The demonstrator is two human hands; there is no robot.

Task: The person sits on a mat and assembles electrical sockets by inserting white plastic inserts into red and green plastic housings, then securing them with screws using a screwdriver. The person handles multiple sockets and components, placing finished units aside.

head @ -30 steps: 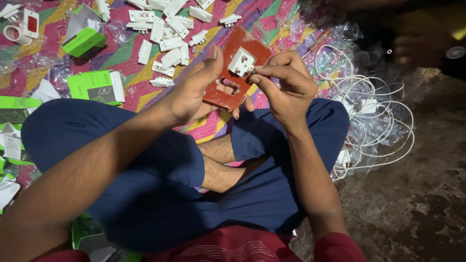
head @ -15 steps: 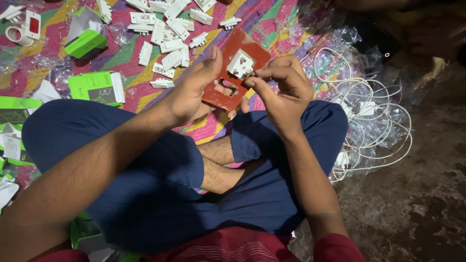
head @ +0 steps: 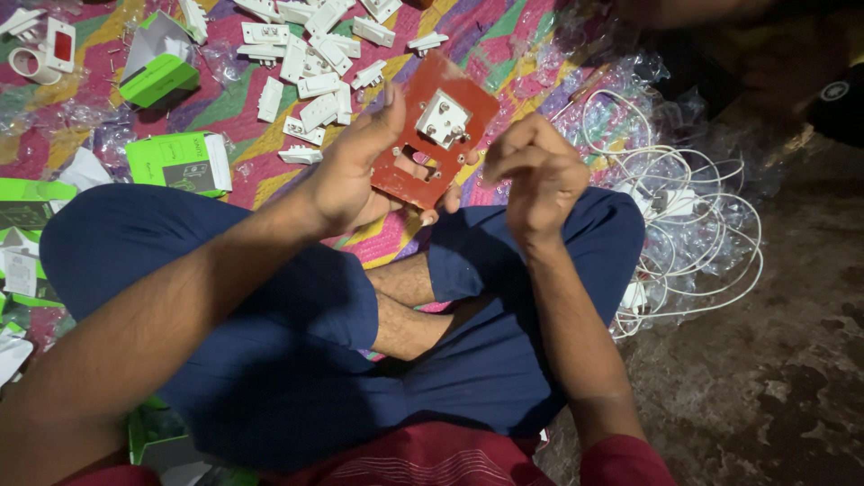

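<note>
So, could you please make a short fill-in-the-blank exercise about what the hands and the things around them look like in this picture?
1. The left hand holds a ____ board with cut-outs.
2. A ____ socket module sits in the board.
3. The right hand is beside the board, its fingers ____.
4. Coiled white cables lie on the person's ____ side.

Missing words: red; white; curled; right

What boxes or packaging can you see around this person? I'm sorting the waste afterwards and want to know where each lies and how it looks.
Open green and white carton: far left on the cloth, flap up.
Flat green and white carton: just beyond the left knee, dark picture panel.
Green cartons: left edge, partly cut off.
Clear plastic wrappers: right of the right hand, crumpled among white cables.
</note>
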